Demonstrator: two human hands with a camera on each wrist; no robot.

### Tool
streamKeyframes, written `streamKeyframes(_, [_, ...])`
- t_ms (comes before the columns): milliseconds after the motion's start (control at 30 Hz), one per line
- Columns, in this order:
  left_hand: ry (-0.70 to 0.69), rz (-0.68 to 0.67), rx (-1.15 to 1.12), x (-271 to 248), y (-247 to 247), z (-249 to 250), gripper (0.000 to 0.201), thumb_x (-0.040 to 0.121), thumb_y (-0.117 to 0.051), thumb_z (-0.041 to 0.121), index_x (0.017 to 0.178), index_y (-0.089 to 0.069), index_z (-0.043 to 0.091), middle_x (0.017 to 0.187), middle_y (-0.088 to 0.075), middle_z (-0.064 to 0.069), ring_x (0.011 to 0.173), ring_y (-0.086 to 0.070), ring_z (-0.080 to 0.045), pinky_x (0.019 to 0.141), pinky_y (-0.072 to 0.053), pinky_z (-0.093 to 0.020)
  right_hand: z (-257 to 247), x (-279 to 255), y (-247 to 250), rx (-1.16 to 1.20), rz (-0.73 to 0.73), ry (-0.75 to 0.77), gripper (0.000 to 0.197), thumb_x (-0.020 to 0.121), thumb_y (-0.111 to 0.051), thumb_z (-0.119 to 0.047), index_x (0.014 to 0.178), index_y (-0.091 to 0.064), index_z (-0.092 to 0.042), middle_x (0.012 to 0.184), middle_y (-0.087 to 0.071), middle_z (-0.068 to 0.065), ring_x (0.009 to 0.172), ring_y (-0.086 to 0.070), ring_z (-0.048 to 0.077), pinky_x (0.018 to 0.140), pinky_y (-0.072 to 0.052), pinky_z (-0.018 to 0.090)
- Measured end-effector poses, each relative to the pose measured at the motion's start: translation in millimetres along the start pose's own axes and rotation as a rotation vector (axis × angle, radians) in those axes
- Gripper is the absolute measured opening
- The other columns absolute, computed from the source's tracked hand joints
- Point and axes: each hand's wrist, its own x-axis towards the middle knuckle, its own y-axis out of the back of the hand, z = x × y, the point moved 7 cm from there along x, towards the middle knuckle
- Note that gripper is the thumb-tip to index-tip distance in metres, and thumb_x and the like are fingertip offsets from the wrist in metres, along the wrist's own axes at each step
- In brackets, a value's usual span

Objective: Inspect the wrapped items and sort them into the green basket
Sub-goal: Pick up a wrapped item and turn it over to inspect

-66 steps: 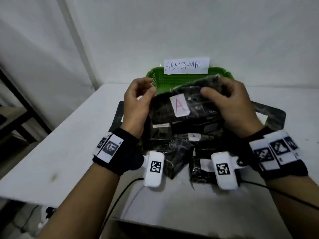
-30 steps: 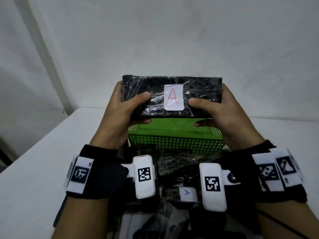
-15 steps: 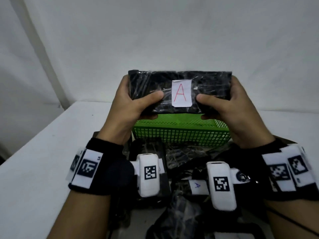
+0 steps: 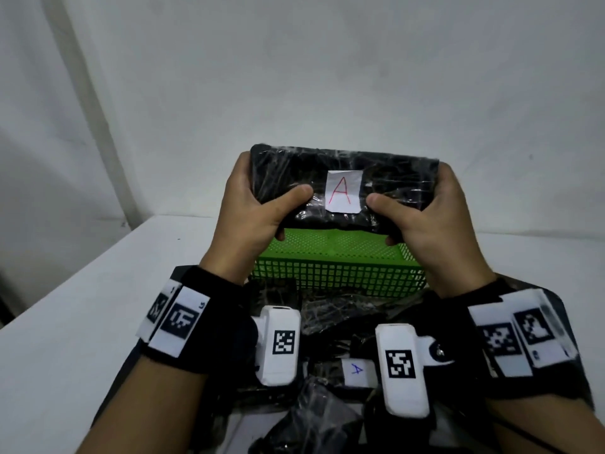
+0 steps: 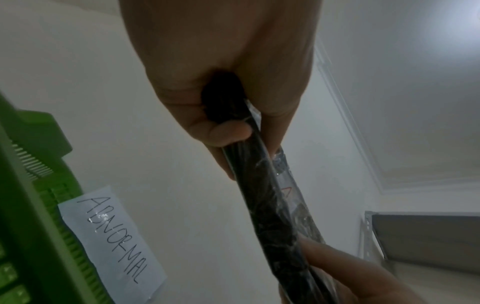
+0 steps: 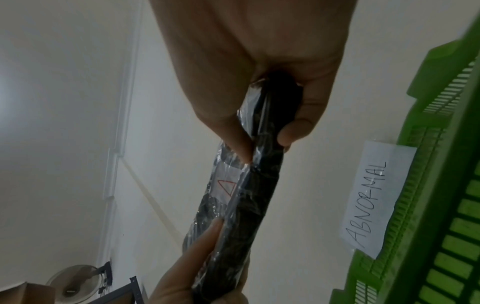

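Both hands grip one plastic-wrapped black packet (image 4: 343, 188) at its ends, the left hand (image 4: 253, 221) and the right hand (image 4: 432, 224) each with thumb curled over the front beside the white "A" label (image 4: 342, 191) and fingers behind, holding it upright in the air above the green basket (image 4: 340, 273). To inspect it well, I judge the thumbs should stay off the label while the wrap is turned slowly toward the light, keeping it over the basket marked with the "ABNORMAL" sign (image 5: 111, 242). Compared with two seconds ago, the packet is raised from a tilted hold low over the pile of wrapped items (image 4: 327, 322) to an upright, face-on one.
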Motion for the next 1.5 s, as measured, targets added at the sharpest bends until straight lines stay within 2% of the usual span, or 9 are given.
streamKeyframes(200, [-0.004,-0.039,0.2,-0.4,3.9,-4.2,0.052,0.078,-0.08,0.032,0.122,-0.053,0.023,0.109,-0.067,0.015,0.104,-0.064,0.0,0.093,-0.051,-0.027,-4.2,-2.5,7.9,-0.184,-0.047,-0.048,0.055,0.078,-0.085,-0.029,0.118,-0.047,-0.024,0.108,-0.064,-0.011,0.102,-0.065,0.009,0.089,-0.054,0.034])
streamKeyframes(400, [0.206,-0.157,0.035,-6.5,-8.4,-10.3,0.04,0.087,-0.064,0.055,0.122,-0.057,0.035,0.113,-0.069,0.014,0.105,-0.066,-0.001,0.092,-0.053,-0.035,-3.8,-4.0,15.2,0.033,-0.06,-0.279,0.047,0.082,-0.07,-0.059,0.111,-0.057,-0.024,0.104,-0.071,-0.007,0.087,-0.072,0.009,0.072,-0.057,0.035])
streamKeyframes(600, [0.249,-0.116,0.003,-6.3,-8.4,-6.8,0.017,0.097,-0.055,0.046,0.105,-0.058,0.031,0.11,-0.064,0.009,0.106,-0.066,-0.012,0.069,-0.063,-0.038,-4.0,0.5,10.3,0.192,-0.014,-0.213,0.055,0.077,-0.075,-0.046,0.113,-0.067,-0.005,0.101,-0.078,0.003,0.094,-0.075,0.02,0.086,-0.057,0.038])
streamKeyframes(833, [0.145,-0.08,-0.077,1.1,4.5,6.8,0.025,0.08,-0.076,0.028,0.09,-0.054,0.02,0.085,-0.064,0.005,0.082,-0.068,-0.01,0.086,-0.06,-0.048,6.6,-8.0,-4.7,0.207,-0.129,-0.321,0.047,0.08,-0.075,-0.046,0.117,-0.065,-0.018,0.112,-0.075,-0.002,0.109,-0.069,0.016,0.089,-0.057,0.049])
streamKeyframes(1033, [0.134,-0.113,-0.076,-0.7,-5.5,6.6,0.04,0.067,-0.079,0.035,0.089,-0.05,0.019,0.081,-0.059,0.0,0.078,-0.064,-0.017,0.071,-0.059,-0.036,-13.4,-2.1,3.7,0.276,-0.062,-0.116,0.014,0.085,-0.075,-0.016,0.086,-0.062,-0.018,0.076,-0.071,-0.006,0.075,-0.071,0.008,0.074,-0.06,0.029])
streamKeyframes(1133, [0.085,-0.078,-0.045,-0.4,-5.6,11.4,0.042,0.068,-0.079,0.036,0.093,-0.052,0.017,0.074,-0.059,0.005,0.071,-0.06,-0.016,0.064,-0.05,-0.033,-21.2,-4.1,4.3,0.243,-0.053,-0.06,0.017,0.086,-0.076,-0.017,0.083,-0.06,-0.021,0.078,-0.069,-0.003,0.078,-0.071,0.012,0.08,-0.06,0.039])
streamKeyframes(1300, [0.13,-0.085,-0.028,9.0,-4.1,8.0,0.051,0.063,-0.083,0.049,0.101,-0.057,0.026,0.096,-0.064,0.001,0.095,-0.066,-0.018,0.088,-0.057,-0.046,-35.7,-4.3,10.2,0.213,-0.021,0.133,0.026,0.075,-0.083,-0.031,0.089,-0.062,-0.026,0.082,-0.066,-0.005,0.082,-0.066,0.017,0.078,-0.057,0.037])
streamKeyframes(1433, [0.376,-0.187,-0.073,7.8,-5.7,-4.1,0.069,0.074,-0.07,0.066,0.123,-0.056,0.019,0.119,-0.064,-0.005,0.106,-0.067,-0.025,0.069,-0.06,-0.037,-34.3,2.3,20.5,0.166,-0.134,0.203,0.051,0.069,-0.088,-0.037,0.111,-0.061,-0.029,0.101,-0.061,-0.009,0.094,-0.061,0.011,0.09,-0.051,0.032])
streamKeyframes(1500, [0.375,-0.126,-0.172,8.4,-1.9,-3.1,0.057,0.083,-0.071,0.042,0.128,-0.054,0.012,0.112,-0.064,-0.009,0.091,-0.07,-0.021,0.058,-0.058,-0.031,-22.8,8.7,23.6,0.119,-0.212,0.133,0.075,0.059,-0.091,-0.05,0.125,-0.058,-0.037,0.124,-0.059,-0.007,0.116,-0.059,0.015,0.107,-0.045,0.043])
